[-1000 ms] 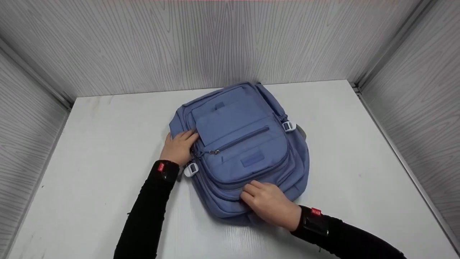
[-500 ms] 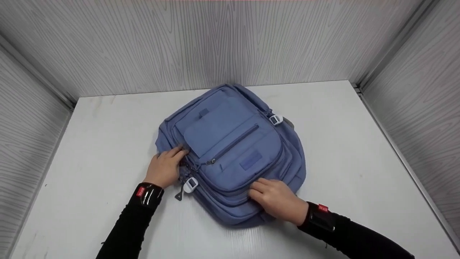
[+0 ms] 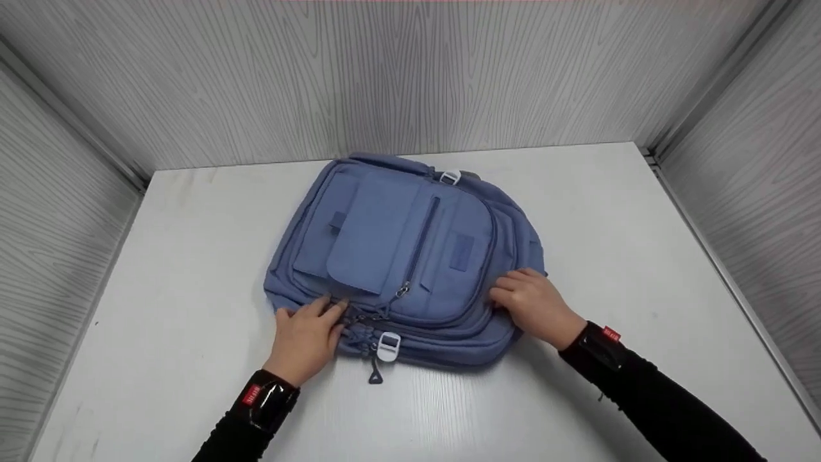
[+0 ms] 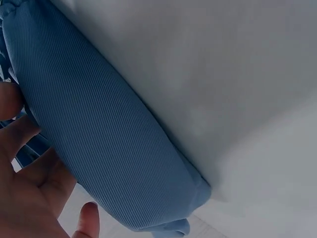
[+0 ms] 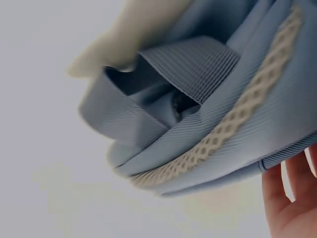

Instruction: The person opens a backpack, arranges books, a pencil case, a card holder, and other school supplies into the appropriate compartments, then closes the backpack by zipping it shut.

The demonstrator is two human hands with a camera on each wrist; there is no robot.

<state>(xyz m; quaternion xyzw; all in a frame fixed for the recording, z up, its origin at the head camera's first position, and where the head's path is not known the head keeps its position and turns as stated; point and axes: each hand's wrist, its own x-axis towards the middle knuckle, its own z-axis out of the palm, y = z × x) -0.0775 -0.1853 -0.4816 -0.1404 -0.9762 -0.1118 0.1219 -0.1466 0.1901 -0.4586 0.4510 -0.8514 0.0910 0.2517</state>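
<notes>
A blue backpack (image 3: 372,231) lies front side up on the white table, its top end toward the left. My left hand (image 3: 304,343) is at the near side, its spread fingers resting on the edge beside a white buckle (image 3: 388,346). In the left wrist view, those fingers (image 4: 54,173) lie against the blue fabric, with the little finger apart from it. My right hand (image 3: 535,305) grips the bottom end with curled fingers. The right wrist view shows the bag's underside, with a loop of webbing strap (image 5: 193,64) and beige mesh trim (image 5: 233,119).
The white table (image 3: 205,256) meets a grey wood-grain panel (image 3: 397,77) behind the bag. More such panels stand at the left (image 3: 51,224) and right (image 3: 744,160). A triangular zipper pull (image 3: 375,377) hangs out at the bag's near side.
The backpack has turned counterclockwise, its top swinging left and its bottom right. My left hand has moved toward me and my right hand up and to the right, both staying on the bag.
</notes>
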